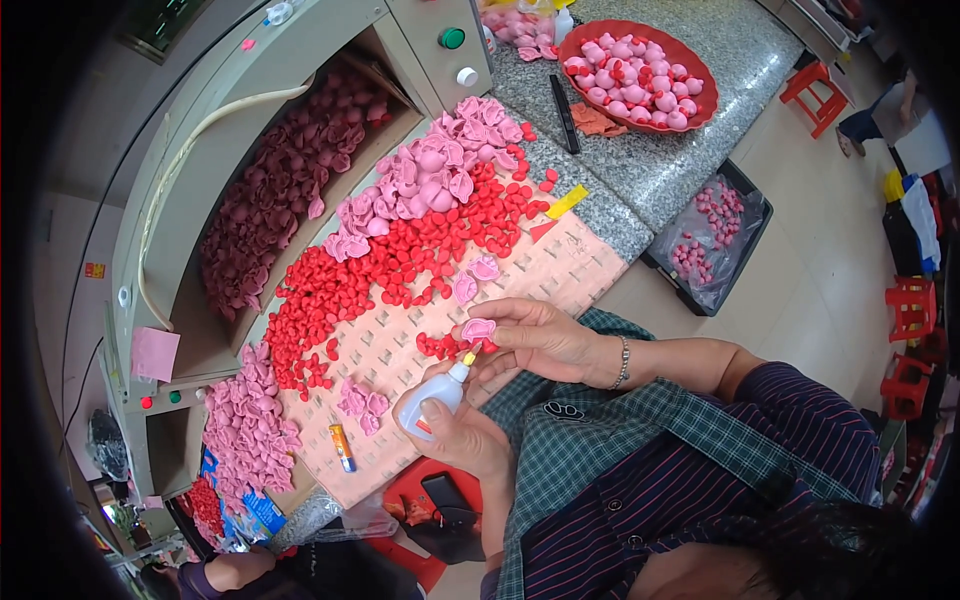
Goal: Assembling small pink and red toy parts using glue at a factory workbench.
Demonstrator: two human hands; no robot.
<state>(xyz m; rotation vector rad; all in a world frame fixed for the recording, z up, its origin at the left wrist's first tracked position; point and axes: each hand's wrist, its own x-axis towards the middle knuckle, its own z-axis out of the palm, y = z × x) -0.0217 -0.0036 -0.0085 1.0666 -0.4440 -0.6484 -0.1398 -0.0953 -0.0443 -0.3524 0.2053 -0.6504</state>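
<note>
The speckled grey counter [625, 170] carries a peach mat [565, 268], a red bowl [707, 98], a slim black tool [565, 113] and an orange scrap [597, 122].

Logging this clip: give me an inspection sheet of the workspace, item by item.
Surface: pale slotted sheet on a speckled counter.
Job's things: yellow-tipped bottle, pink piece, loose red pieces, heaped pink pieces.
Clutter: black pen and orange-blue tube.
Hands: left hand grips the bottle; right hand pinches the pink piece near its tip, contact unclear.
Cables: pale cable curving along the grey cabinet.
Surroundings: red bowl of pink balls, black crate, red stool, another person.
</note>
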